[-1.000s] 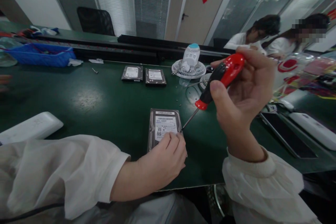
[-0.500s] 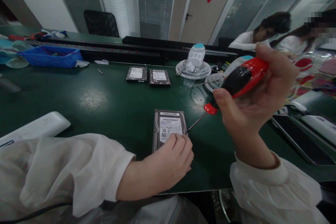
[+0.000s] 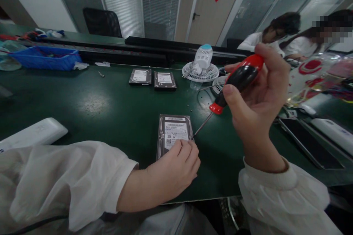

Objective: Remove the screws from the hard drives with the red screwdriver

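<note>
Hard drive (image 3: pixel 175 129) on table (image 3: pixel 124 117), left hand (image 3: pixel 176 167) across it, grip unclear, right hand (image 3: pixel 256 106) clamped around red-black screwdriver (image 3: pixel 242 78)

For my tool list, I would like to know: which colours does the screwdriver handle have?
The screwdriver handle is red and black, seen in the head view.

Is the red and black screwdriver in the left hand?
No, the right hand holds the screwdriver; the left hand is at the hard drive.

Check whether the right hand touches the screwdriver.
Touching: the head view shows the right hand holding the screwdriver, thumb and fingers around its handle.
</note>
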Motion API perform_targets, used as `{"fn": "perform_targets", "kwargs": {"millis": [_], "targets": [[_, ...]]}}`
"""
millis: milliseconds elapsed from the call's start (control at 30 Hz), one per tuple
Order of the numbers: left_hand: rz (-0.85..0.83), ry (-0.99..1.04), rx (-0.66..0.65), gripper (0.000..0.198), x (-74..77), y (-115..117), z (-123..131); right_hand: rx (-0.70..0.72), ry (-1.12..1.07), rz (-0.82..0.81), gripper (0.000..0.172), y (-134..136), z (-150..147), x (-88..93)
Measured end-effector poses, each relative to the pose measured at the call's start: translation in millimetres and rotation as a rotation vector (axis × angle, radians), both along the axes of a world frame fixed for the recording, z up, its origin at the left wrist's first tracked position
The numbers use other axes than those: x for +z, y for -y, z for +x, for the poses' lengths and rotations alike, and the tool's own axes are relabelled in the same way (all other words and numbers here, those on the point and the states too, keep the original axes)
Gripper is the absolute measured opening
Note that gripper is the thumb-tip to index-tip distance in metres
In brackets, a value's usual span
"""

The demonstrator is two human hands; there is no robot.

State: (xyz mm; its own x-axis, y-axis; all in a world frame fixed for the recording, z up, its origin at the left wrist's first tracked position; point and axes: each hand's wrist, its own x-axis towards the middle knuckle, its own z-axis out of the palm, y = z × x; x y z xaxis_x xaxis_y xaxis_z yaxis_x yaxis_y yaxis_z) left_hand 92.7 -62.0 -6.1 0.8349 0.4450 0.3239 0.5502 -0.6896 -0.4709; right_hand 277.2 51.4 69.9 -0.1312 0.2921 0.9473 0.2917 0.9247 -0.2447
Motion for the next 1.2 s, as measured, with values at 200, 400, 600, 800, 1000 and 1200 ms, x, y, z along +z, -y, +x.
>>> {"fn": "perform_targets", "kwargs": {"millis": [200,400,600,800,1000,1200], "targets": [[-0.009,-0.017,-0.001,0.044,1.7,1.3,-0.9,-0.065,-0.008,0.049,0.069,0.0,3.7,-2.2],[0.000,-0.009,0.003,0.043,1.2,2.0,-1.5,0.100,0.088,0.072,0.069,2.8,-3.5,-1.5],[0.009,-0.002,0.006,0.044,-0.6,1.7,-1.7,-0.048,-0.004,0.077,0.072,4.5,0.2,-1.2],[0.006,0.007,0.006,0.044,0.2,2.8,-2.2,-0.028,0.060,0.086,0.069,-2.2,8.3,-1.0],[0.011,0.026,0.005,0.044,0.0,2.8,-2.3,0.025,0.074,0.033,0.055,1.2,1.3,-0.4],[0.009,0.022,0.009,0.044,0.7,2.7,-1.9,-0.086,0.048,0.049,0.065,0.0,6.8,-1.2]]}}
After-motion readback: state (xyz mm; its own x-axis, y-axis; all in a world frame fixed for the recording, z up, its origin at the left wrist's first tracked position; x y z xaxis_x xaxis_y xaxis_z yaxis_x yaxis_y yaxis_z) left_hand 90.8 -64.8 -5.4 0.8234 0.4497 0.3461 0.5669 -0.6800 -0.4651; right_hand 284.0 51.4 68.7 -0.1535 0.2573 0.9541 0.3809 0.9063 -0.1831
